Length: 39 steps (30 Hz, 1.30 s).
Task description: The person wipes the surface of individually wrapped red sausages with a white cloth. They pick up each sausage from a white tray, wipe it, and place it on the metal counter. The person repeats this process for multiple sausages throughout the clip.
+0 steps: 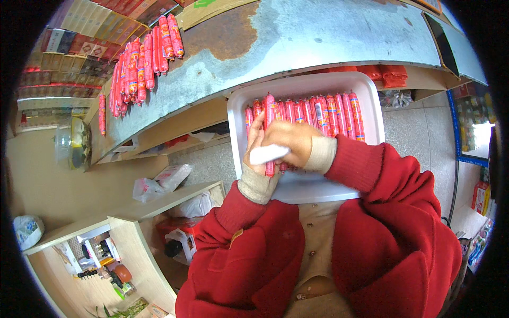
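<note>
My left hand (255, 140) is closed round a red-wrapped sausage (270, 104) over the left part of a white plastic tub. Both ends of that sausage show, above and below the fingers. My right hand (298, 140) lies across it, closed on a folded white wipe (268, 154) that rests by the sausage; whether it is cloth or paper I cannot tell. Inside the white tub (374, 119), more red-wrapped sausages (332, 115) lie side by side in a row. My hands hide the row's lower left part.
On the worn metal counter (318, 40), a heap of red sausages (140, 69) lies at the left, with a single sausage (102, 115) near the edge. Stacked boxes (79, 24) stand beyond. A wooden shelf unit (130, 233) with plastic bags (148, 189) is at the lower left.
</note>
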### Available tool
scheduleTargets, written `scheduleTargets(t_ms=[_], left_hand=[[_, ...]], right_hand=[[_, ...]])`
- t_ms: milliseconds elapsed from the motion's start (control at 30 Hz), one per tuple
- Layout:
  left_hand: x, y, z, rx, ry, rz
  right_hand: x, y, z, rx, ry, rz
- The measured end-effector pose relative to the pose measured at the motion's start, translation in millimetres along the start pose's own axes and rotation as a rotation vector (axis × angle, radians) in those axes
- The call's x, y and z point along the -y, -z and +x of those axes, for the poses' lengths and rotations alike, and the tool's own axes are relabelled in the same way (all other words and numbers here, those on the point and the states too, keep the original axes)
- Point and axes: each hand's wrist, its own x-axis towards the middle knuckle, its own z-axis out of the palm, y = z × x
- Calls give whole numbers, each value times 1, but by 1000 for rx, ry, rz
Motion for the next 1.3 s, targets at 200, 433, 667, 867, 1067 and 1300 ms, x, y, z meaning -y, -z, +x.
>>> scheduleTargets(t_ms=[200, 433, 667, 867, 1067, 1300], left_hand=[[6, 34, 9, 242, -515, 1088], [-6, -4, -5, 149, 247, -49], [-9, 0, 2, 49, 396, -127], [-4, 3, -8, -50, -63, 434], [-11, -8, -1, 106, 303, 34], [-9, -16, -6, 1, 171, 58]], right_hand=[[2, 0, 0, 47, 63, -24], [-23, 27, 13, -453, -95, -191], [-8, 11, 7, -212, 7, -20], [10, -3, -3, 171, 41, -65], [-12, 17, 11, -243, 4, -163], [-8, 13, 8, -163, 11, -97]])
